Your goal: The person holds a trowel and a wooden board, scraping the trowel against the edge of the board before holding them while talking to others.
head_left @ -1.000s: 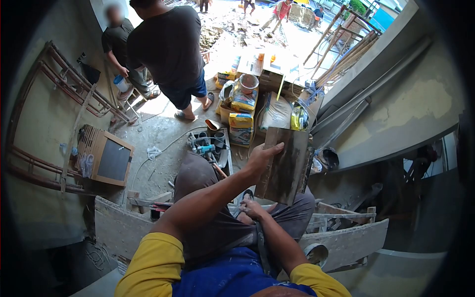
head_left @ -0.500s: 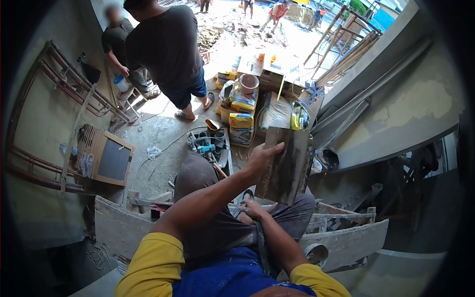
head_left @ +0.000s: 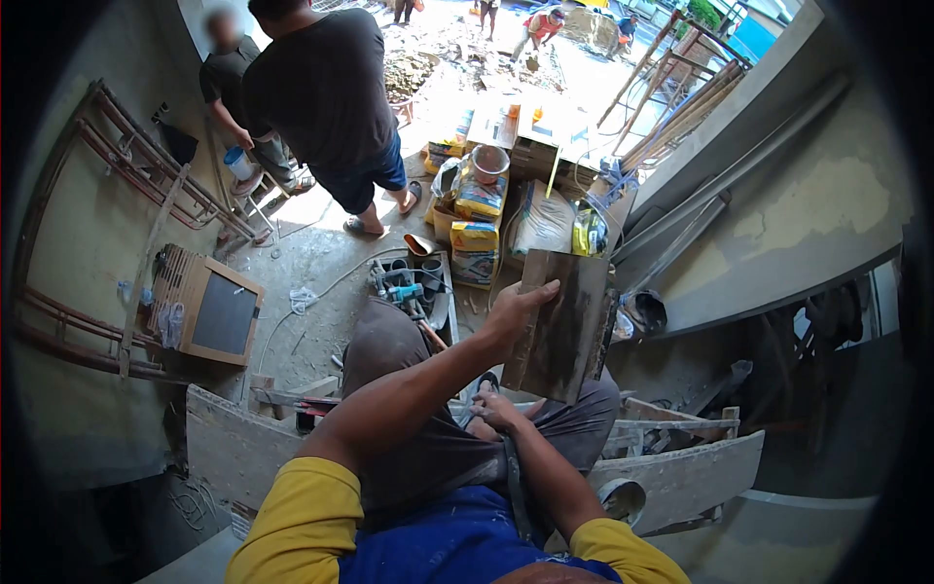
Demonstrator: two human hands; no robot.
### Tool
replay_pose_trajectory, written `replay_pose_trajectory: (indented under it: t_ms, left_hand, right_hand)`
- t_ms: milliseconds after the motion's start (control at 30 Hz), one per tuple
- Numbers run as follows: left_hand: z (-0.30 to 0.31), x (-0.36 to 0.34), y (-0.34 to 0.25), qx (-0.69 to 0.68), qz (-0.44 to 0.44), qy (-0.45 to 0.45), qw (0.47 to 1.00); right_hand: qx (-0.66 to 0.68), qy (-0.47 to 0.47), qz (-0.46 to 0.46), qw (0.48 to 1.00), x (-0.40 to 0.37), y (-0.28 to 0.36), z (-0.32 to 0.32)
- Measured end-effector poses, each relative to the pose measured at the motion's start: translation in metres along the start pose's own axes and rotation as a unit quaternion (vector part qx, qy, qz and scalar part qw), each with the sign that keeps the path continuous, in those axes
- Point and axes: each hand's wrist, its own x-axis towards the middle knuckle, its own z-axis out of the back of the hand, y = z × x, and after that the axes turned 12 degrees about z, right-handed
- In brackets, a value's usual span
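Note:
My left hand (head_left: 519, 313) grips the left edge of a flat, dark brown board (head_left: 556, 326) with worn edges and dark smears. The thumb lies across its near face, while the other fingers are mostly hidden behind it. The board is held tilted above my right knee. Lower down, my right hand (head_left: 498, 413) rests between my legs beside my sandalled foot (head_left: 484, 386). Its fingers look loosely stretched, with no object visible in them. Left of the foot, a tray of tools (head_left: 413, 292) sits on the floor, including a teal power tool (head_left: 403, 291).
A pale wooden plank (head_left: 229, 443) runs under me. Ahead stand yellow bags (head_left: 476, 255) and a bucket (head_left: 488, 164). Two people (head_left: 321, 97) are at the front left. A framed panel (head_left: 224, 311) lies left, near pipe frames (head_left: 73, 331). Bars lean against the right wall.
My hands and the board stay almost still. The standing person ahead shifts slightly left, and the people outside move a little.

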Motion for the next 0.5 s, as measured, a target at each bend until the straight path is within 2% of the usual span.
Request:
replay_pose_trajectory:
  t_ms: [500]
  left_hand:
    - [0.0007, 0.0005, 0.0004, 0.001, 0.0, -0.001, 1.0]
  right_hand:
    - [0.013, -0.004, -0.009, 1.0, -0.0017, 0.0039, 0.0016]
